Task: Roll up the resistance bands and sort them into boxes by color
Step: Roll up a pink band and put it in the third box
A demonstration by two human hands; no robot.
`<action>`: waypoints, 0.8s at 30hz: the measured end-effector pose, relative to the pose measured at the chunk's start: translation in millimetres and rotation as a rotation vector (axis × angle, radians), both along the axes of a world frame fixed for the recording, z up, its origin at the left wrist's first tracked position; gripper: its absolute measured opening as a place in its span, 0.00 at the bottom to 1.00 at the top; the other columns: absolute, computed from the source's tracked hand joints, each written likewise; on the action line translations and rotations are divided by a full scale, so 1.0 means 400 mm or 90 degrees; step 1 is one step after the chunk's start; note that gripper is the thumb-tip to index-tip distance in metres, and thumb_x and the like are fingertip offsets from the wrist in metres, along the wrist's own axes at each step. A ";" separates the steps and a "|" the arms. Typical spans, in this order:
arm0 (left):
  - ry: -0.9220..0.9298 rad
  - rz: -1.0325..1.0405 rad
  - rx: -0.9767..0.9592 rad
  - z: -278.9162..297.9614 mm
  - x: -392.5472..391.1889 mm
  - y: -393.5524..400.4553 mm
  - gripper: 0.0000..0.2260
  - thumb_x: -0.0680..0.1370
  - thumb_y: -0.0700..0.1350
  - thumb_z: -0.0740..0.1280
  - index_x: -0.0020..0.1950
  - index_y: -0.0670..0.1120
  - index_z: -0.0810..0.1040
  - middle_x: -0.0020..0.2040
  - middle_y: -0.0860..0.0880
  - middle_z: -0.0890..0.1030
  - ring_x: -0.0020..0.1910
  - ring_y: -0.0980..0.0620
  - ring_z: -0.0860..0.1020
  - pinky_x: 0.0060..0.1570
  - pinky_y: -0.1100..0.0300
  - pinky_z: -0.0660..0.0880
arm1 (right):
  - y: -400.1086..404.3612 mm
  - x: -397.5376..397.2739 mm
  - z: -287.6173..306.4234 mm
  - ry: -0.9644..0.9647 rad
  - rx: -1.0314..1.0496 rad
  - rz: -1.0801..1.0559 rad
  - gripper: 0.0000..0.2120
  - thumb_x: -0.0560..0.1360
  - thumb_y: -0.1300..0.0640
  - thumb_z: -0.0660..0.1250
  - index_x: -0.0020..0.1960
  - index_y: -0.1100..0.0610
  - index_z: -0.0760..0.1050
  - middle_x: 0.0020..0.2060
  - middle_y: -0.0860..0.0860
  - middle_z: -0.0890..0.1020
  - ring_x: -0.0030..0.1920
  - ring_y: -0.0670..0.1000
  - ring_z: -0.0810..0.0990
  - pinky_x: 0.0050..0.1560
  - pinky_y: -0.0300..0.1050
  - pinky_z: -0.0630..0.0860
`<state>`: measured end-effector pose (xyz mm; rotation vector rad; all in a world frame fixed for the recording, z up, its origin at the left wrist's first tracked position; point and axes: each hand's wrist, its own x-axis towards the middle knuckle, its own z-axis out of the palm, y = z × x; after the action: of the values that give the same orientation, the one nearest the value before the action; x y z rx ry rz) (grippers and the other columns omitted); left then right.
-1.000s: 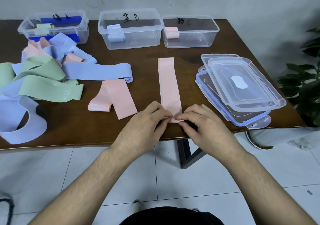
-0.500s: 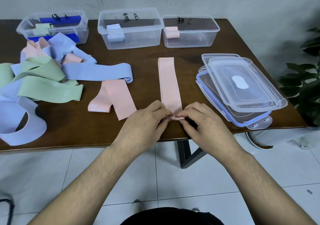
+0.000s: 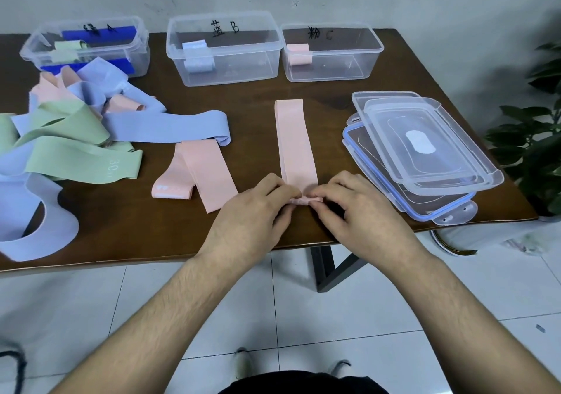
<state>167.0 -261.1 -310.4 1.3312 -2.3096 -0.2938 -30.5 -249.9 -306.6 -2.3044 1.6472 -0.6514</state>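
Rolled slightly further, the pink band's [image 3: 294, 141] near end sits at the desk's [image 3: 121, 235] front edge, pinched by left hand [image 3: 252, 214] and right hand [image 3: 358, 211]; fingertips hide the roll.

Both hands at near table [image 3: 127, 241] edge: left hand [image 3: 252, 214] and right hand [image 3: 355, 214] pinch the rolled near end of a flat pink band [image 3: 293, 138], fingertips almost meeting. Another pink band [image 3: 200, 175] lies just left. Tangled pile [image 3: 63, 132] of green, blue, pink bands far left. Three clear boxes along back: A [image 3: 88, 47], B [image 3: 224, 50], C [image 3: 331, 50], each holding a roll. Stacked lids [image 3: 425, 153] right.
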 end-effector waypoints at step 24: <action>-0.026 -0.044 0.052 0.019 0.055 0.031 0.08 0.80 0.49 0.65 0.57 0.51 0.81 0.46 0.55 0.77 0.36 0.55 0.74 0.32 0.69 0.63 | 0.047 0.044 -0.002 -0.003 0.006 0.039 0.11 0.78 0.51 0.69 0.59 0.48 0.81 0.44 0.45 0.77 0.46 0.48 0.74 0.48 0.41 0.73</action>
<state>189.1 -248.6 -302.7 1.3094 -2.4035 -0.3897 -12.8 -231.2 -307.3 -2.3342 1.5679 -0.6347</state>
